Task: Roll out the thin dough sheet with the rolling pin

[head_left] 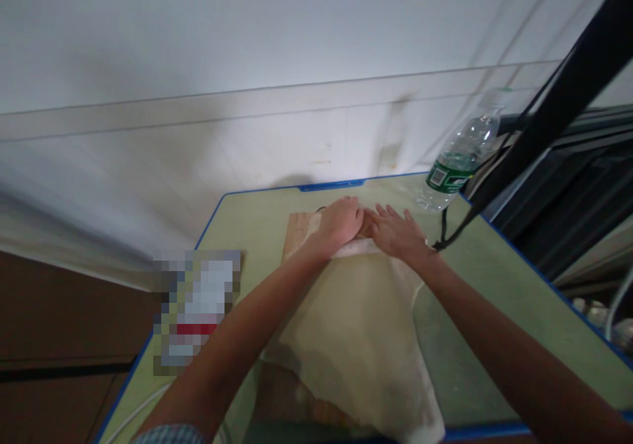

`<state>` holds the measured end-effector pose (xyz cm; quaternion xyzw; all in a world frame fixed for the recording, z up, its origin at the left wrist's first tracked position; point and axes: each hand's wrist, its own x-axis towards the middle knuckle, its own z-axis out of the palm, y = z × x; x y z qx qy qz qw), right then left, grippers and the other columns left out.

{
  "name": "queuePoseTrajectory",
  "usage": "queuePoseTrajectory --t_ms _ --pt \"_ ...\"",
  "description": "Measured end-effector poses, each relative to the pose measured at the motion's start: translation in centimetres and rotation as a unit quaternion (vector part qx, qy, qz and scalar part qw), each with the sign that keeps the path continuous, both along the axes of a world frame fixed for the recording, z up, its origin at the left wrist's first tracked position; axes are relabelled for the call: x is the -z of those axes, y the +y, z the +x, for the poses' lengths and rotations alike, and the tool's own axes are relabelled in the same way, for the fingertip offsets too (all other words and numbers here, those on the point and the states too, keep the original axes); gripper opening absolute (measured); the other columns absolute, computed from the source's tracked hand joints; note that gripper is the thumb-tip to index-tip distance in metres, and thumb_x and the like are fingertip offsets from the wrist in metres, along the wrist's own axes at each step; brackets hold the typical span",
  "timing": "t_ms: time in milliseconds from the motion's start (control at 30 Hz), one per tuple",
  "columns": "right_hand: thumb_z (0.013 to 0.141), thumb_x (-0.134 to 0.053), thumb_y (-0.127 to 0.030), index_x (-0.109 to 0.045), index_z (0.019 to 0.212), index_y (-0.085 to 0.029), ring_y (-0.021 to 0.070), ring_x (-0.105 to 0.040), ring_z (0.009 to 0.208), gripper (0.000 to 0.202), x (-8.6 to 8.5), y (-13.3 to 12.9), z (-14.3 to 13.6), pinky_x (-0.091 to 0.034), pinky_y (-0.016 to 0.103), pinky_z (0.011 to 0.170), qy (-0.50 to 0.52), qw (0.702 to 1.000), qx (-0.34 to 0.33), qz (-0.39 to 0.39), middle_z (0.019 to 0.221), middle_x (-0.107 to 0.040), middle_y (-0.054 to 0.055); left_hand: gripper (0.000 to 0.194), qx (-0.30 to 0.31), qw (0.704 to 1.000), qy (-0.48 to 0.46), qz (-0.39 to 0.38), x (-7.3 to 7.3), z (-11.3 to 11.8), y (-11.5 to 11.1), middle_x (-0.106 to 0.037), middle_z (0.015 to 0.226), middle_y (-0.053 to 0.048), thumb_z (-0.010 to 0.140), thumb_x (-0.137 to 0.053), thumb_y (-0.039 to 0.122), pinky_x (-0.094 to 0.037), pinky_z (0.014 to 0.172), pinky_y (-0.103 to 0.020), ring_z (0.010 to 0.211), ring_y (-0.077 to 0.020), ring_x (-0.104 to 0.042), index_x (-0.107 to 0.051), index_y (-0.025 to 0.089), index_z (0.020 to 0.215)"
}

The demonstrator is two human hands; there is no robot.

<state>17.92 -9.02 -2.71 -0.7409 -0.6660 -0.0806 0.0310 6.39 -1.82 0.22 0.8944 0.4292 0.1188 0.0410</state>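
A wide, pale sheet that looks like rolled-out dough (356,332) drapes over a wooden board (295,229) and past its near end. Its far edge is turned back in a whitish fold. At that far edge, my left hand (341,223) has its fingers curled down over the sheet; the fingertips are hidden. Just to its right lies my right hand (398,233), palm down with fingers stretched out and apart, touching the fold. Both thumbs come close together over a small brownish patch between the hands.
The board lies on a pale green table (475,312) with a blue edge. A clear plastic bottle with a green label (452,167) stands at the back right, beside a black strap (534,127). A blurred-out flat item (205,305) lies left. Behind is a white wall (247,147).
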Motion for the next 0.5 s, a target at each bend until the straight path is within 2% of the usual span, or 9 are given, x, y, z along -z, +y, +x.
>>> queuePoseTrajectory --t_ms 100,233,367,500 --pt "0.093 -0.031 -0.025 -0.044 0.139 -0.015 0.0312 -0.041 0.13 0.048 -0.3 1.0 0.3 -0.032 0.057 0.104 -0.003 1.0 -0.008 -0.024 0.142 -0.044 0.014 0.034 0.039 0.998 0.039 0.013 -0.6 -2.8 -2.2 -0.066 0.103 -0.012 0.097 -0.033 0.03 -0.047 0.085 -0.033 0.097 -0.0226 -0.062 -0.062 0.012 0.102" --pt "0.093 -0.033 -0.029 -0.049 0.135 -0.015 0.033 -0.042 0.129 0.046 -0.5 2.4 0.4 -0.03 0.057 0.104 0.013 0.999 -0.021 -0.022 0.141 -0.046 0.016 0.039 0.027 0.996 0.082 0.01 -0.6 -5.7 -4.7 -0.062 0.115 -0.013 0.099 -0.028 0.032 -0.045 0.09 -0.036 0.108 -0.0242 -0.057 -0.059 0.011 0.108" --pt "0.094 -0.034 -0.036 -0.049 0.132 -0.016 0.033 -0.045 0.125 0.046 -0.3 3.9 0.4 -0.031 0.057 0.102 0.051 0.998 -0.018 -0.019 0.137 -0.05 0.017 0.038 0.019 0.994 0.07 0.076 0.1 -5.8 -5.1 -0.058 0.122 -0.016 0.098 -0.03 0.032 -0.043 0.092 -0.038 0.114 -0.0264 -0.052 -0.056 0.01 0.114" --pt "0.095 -0.032 -0.039 -0.052 0.127 -0.016 0.0309 -0.052 0.117 0.044 0.3 4.8 0.6 -0.04 0.05 0.095 0.087 0.995 -0.006 -0.041 0.13 -0.055 0.018 0.036 0.023 0.994 0.059 0.085 0.2 -4.6 -3.3 -0.066 0.107 -0.013 0.097 -0.03 0.029 -0.046 0.085 -0.036 0.1 -0.0245 -0.06 -0.061 0.011 0.105"
